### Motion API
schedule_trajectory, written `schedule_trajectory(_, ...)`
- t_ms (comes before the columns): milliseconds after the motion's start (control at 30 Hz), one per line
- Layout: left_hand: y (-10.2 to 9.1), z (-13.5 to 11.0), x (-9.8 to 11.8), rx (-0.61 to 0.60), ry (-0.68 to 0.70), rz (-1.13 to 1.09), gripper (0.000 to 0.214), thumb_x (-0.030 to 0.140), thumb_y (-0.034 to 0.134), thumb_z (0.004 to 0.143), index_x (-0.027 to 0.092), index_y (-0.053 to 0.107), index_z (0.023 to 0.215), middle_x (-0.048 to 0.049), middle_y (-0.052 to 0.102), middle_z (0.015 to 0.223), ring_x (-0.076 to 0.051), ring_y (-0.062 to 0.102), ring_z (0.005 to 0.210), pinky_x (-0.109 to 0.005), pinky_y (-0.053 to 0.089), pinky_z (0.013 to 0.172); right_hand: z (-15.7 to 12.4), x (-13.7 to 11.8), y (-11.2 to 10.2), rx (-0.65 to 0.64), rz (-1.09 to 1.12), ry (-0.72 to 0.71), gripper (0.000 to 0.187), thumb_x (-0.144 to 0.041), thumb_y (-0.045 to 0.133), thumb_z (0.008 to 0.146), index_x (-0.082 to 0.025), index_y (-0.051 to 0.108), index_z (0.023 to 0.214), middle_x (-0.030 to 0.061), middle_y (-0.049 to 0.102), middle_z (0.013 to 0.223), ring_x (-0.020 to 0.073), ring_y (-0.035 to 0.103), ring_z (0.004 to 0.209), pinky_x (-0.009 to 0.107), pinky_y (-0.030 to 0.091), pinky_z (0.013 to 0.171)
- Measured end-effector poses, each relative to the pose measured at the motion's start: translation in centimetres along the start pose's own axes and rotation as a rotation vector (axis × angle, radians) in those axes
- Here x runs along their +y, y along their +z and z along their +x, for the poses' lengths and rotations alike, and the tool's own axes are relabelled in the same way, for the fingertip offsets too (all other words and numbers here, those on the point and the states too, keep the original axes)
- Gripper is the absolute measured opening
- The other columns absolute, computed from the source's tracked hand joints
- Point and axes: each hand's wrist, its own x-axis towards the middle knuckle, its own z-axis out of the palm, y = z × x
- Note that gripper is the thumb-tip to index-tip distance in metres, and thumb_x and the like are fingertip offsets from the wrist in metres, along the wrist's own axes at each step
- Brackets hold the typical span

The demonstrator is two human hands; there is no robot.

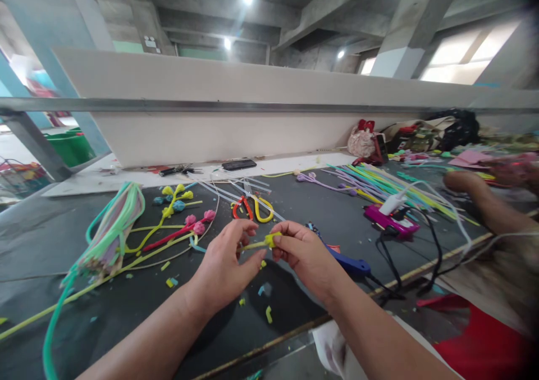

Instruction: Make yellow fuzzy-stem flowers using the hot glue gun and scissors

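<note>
Between my hands is a small yellow craft flower bud point(272, 239) on a thin pale-yellow stem point(251, 247). My right hand point(301, 256) pinches the bud between thumb and fingertips. The thumb and fingers of my left hand point(225, 265) are apart around the stem, whose left end disappears behind them. Just beyond lie scissors with an orange-red and a yellow handle point(264, 209). A blue tool with a cord, probably a glue gun point(349, 263), rests right of my right hand, partly hidden by it. Clear sticks point(219, 192) lie behind the scissors.
Left are a tied bundle of green and mauve strips point(113, 228), a yellow-and-blue budded sprig point(170, 206) and a pink one point(197, 223). Coloured stems point(379, 183) and a purple power strip point(391, 223) with cords lie right. Another person's arm point(484, 200) reaches in. Yellow scraps point(268, 314) litter the table.
</note>
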Motion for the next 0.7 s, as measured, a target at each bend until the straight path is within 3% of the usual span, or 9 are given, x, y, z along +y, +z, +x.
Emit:
schedule_trajectory(100,0.07,-0.12,0.23,-0.03,0.121,0.044,0.018,0.018,0.059,0.077,0.021,0.056,0.094,-0.0034,0.061,0.092,-0.015,0.056,0.082,-0.024,0.046,0.07,-0.01,0.06,0.21,-0.02,0.034,0.021,0.015,-0.021,0.069,0.065,-0.017,0.058,0.074,-0.0045,0.058,0.062,0.008,0.05,0.054,0.023,0.039,0.056)
schedule_trajectory(200,-0.04,-0.02,0.52,-0.063,0.155,0.029,0.008,0.015,0.053,0.082,0.02,0.057,0.086,-0.003,0.062,0.086,-0.014,0.057,0.08,-0.024,0.045,0.072,-0.07,0.16,0.44,-0.045,0.039,0.017,0.014,-0.02,0.069,0.065,-0.017,0.058,0.074,-0.0046,0.057,0.06,0.0083,0.05,0.054,0.022,0.039,0.056)
schedule_trajectory(500,-0.19,-0.18,0.5,-0.059,0.184,0.016,0.013,0.015,0.05,0.085,0.019,0.063,0.083,-0.0038,0.065,0.085,-0.014,0.059,0.081,-0.023,0.044,0.076,-0.09,0.1,0.69,-0.088,0.093,0.068,0.015,-0.021,0.072,0.065,-0.015,0.059,0.072,-0.0041,0.057,0.058,0.007,0.05,0.052,0.021,0.04,0.055)
schedule_trajectory(600,-0.36,0.08,0.33,-0.063,0.039,-0.112,0.008,0.018,0.055,0.081,0.018,0.063,0.079,-0.0027,0.065,0.079,-0.013,0.058,0.074,-0.024,0.044,0.07,-0.28,-0.27,0.32,-0.154,0.145,0.068,0.02,-0.031,0.071,0.07,-0.015,0.062,0.077,-0.0019,0.059,0.063,0.0076,0.052,0.054,0.021,0.042,0.056)
schedule_trajectory(700,-0.64,0.6,0.13,-0.068,-0.255,-0.481,0.007,0.024,0.063,0.077,0.017,0.06,0.079,0.0022,0.058,0.062,-0.009,0.051,0.056,-0.019,0.039,0.052,-0.75,-0.61,0.03,-0.254,0.231,-0.011,0.031,-0.045,0.062,0.079,-0.016,0.063,0.091,0.0015,0.062,0.074,0.0101,0.056,0.061,0.025,0.044,0.06)
